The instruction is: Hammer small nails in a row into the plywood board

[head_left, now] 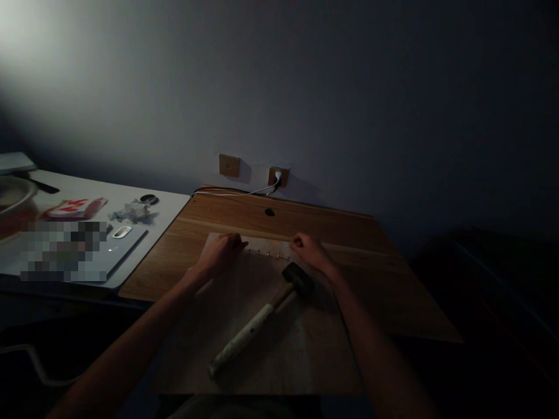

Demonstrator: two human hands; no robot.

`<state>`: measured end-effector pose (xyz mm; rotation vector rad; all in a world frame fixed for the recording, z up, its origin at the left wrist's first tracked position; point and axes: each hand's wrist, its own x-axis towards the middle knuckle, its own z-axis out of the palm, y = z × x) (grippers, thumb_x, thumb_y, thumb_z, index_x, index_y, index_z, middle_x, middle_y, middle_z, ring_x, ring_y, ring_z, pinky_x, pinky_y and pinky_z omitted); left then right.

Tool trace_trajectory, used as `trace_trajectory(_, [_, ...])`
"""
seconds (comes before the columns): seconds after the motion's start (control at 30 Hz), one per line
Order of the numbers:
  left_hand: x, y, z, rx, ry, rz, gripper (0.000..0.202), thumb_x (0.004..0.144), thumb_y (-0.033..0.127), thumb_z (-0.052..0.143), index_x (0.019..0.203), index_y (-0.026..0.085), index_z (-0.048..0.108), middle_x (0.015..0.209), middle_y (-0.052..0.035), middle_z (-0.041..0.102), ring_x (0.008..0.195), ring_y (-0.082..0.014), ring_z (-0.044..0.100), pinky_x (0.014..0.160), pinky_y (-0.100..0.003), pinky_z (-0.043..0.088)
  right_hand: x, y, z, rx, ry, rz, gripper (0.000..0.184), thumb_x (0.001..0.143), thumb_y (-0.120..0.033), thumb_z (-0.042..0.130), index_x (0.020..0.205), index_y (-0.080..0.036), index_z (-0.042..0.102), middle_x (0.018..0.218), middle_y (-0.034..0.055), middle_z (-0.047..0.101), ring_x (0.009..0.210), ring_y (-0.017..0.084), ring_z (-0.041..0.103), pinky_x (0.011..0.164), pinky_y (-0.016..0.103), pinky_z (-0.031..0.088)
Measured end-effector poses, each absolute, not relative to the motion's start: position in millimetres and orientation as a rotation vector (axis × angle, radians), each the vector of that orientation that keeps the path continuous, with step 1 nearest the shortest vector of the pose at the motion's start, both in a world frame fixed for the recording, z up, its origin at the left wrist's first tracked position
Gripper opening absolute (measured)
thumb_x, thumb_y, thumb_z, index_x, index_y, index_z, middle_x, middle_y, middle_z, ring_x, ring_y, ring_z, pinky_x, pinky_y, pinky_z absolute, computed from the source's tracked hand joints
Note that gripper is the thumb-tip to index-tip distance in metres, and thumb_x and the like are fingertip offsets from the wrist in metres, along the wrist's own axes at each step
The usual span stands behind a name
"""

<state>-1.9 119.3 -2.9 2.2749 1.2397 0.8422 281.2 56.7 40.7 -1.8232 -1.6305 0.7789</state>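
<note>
My left hand (225, 250) is closed in a pinch at the far left part of a pale board (196, 349); whatever its fingertips hold is too small to make out. Near the board's far right corner, my right hand (308, 250) has its fingers curled together, and their contents are hidden. Between the hands, several small nails (268, 254) stand in a row near the board's far edge. A faint thin line seems to run along them. A mallet (251, 331) with a black head and a whitish grip lies diagonally across the board, touched by neither hand.
The board rests on a wooden table (393, 279) against the wall. A socket (283, 176) with plugged cables is behind it. On the white table (174, 203) at left are crumpled plastic (133, 210), a red-and-white packet (74, 208), a laptop (126, 250) and a bowl (17, 192).
</note>
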Motion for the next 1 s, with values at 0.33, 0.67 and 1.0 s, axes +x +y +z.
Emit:
trace_trajectory(0.33, [12, 120, 7, 1.132, 0.94, 0.897, 0.029, 0.071, 0.044, 0.065, 0.067, 0.018, 0.054, 0.062, 0.0007, 0.051, 0.051, -0.0091, 0.043, 0.049, -0.021, 0.03, 262, 54, 47, -1.73, -1.55, 0.897, 0.031, 0.09, -0.048, 0.039, 0.072, -0.024, 0.049, 0.061, -0.0004, 0.054, 0.054, 0.015, 0.053, 0.05, 0.025, 0.04])
trace_trajectory(0.67, [10, 115, 6, 2.305, 1.107, 0.46, 0.02, 0.083, 0.018, 0.058, 0.094, 0.021, 0.073, 0.073, -0.0007, 0.068, 0.067, -0.0148, 0.062, 0.063, -0.022, 0.04, 246, 65, 39, -1.882, -1.751, 0.831, 0.028, 0.067, -0.018, 0.071, 0.053, -0.024, 0.048, 0.078, 0.0107, 0.072, 0.1, 0.027, 0.066, 0.087, 0.03, 0.043])
trace_trajectory(1.0, [20, 117, 8, 2.651, 0.969, 0.445, 0.013, 0.094, 0.024, 0.055, 0.085, 0.019, 0.062, 0.086, -0.0065, 0.067, 0.071, -0.0174, 0.061, 0.068, -0.026, 0.043, 248, 59, 70, -1.506, -1.497, 1.141, 0.024, 0.086, -0.047, 0.032, 0.077, -0.026, 0.038, 0.061, -0.0048, 0.042, 0.05, 0.013, 0.045, 0.043, 0.022, 0.033])
